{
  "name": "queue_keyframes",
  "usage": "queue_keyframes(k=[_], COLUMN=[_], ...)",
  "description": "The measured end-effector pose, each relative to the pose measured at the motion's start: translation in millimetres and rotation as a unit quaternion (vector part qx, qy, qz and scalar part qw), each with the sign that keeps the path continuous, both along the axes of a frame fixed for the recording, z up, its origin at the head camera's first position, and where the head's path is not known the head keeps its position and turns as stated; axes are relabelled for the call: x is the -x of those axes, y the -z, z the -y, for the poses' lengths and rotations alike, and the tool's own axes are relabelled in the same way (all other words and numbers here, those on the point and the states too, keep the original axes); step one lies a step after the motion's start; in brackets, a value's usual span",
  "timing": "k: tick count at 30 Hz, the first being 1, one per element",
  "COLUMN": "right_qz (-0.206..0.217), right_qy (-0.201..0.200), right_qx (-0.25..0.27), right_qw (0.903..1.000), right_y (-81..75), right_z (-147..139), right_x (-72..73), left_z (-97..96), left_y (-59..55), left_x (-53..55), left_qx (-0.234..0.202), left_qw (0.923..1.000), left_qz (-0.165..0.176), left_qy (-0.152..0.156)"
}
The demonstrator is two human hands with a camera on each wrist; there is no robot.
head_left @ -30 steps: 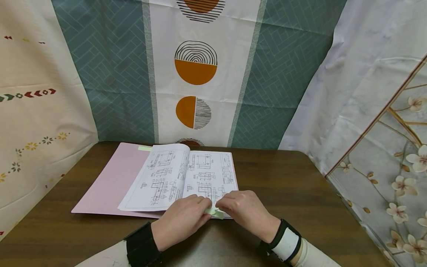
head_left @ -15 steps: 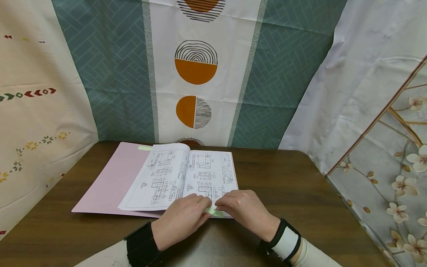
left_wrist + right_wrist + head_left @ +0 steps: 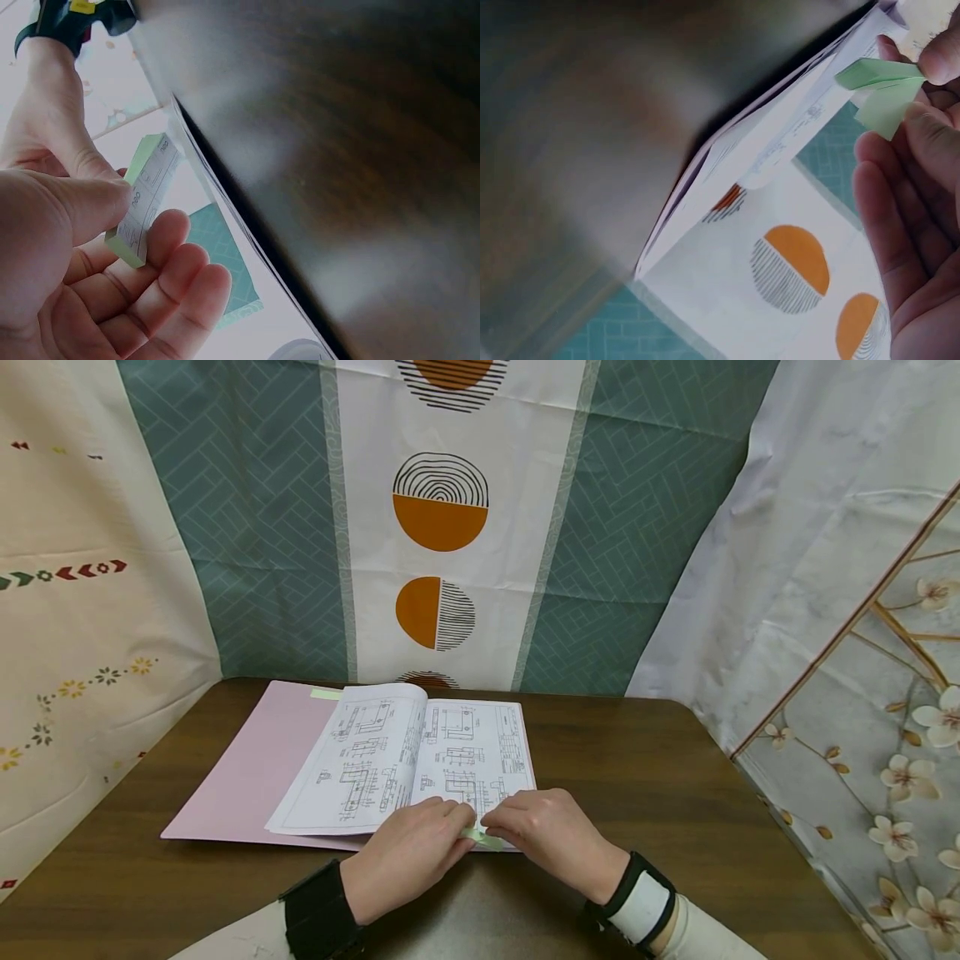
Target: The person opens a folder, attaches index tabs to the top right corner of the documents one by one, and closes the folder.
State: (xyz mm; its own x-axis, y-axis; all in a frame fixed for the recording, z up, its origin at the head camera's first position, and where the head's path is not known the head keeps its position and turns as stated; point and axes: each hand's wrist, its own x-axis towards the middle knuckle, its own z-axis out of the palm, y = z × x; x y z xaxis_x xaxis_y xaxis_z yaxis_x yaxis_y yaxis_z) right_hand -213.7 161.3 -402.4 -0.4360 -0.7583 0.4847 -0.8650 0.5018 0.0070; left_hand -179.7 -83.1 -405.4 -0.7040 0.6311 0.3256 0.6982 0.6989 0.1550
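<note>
A small pad of pale green sticky notes (image 3: 146, 196) is held between the thumb and fingers of my left hand (image 3: 414, 852), its printed backing facing the left wrist camera. My right hand (image 3: 558, 842) pinches a green leaf (image 3: 889, 112) at the pad, and that leaf stands apart from the rest of the pad (image 3: 874, 73) in a V shape. Both hands meet over the near edge of an open booklet of technical drawings (image 3: 472, 743), whose lower right page they partly cover. The fingertips are largely hidden in the head view.
Beneath the booklet lies a pink folder (image 3: 232, 777), opened to the left, with a pale green sticky note (image 3: 326, 693) at its top edge. The brown wooden table (image 3: 645, 777) extends around them. Patterned cloths (image 3: 637, 510) hang behind and at both sides.
My right hand has shifted very slightly left towards the left hand, and the green notes between them show a little less. The booklet and folder have stayed put.
</note>
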Motion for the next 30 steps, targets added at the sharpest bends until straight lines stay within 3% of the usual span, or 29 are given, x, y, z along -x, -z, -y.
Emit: queue_keyframes(k=[5,12,23,30], right_qz=[-0.033,-0.047,0.013,0.039], right_qy=[-0.016,-0.018,-0.016,-0.002], right_qx=[-0.009,-0.022,-0.011,-0.007], right_qw=[0.9993,0.9985,0.9997,0.9992], right_y=[0.8,0.7,1.9,-0.7], right_z=[-1.0,-2.9,-7.6,-7.8], right_x=[2.3,4.6,8.1,6.9], left_z=[0.4,1.2,2.2,1.8], left_y=[1.0,2.0,4.3,2.1], left_x=[0.0,0.9,-0.5,0.2], left_qx=[-0.004,-0.010,-0.028,-0.025], left_qw=[0.9999,0.9996,0.9985,0.9992], left_qz=[-0.013,-0.024,-0.046,-0.030], left_qy=[-0.002,-0.010,-0.001,-0.009])
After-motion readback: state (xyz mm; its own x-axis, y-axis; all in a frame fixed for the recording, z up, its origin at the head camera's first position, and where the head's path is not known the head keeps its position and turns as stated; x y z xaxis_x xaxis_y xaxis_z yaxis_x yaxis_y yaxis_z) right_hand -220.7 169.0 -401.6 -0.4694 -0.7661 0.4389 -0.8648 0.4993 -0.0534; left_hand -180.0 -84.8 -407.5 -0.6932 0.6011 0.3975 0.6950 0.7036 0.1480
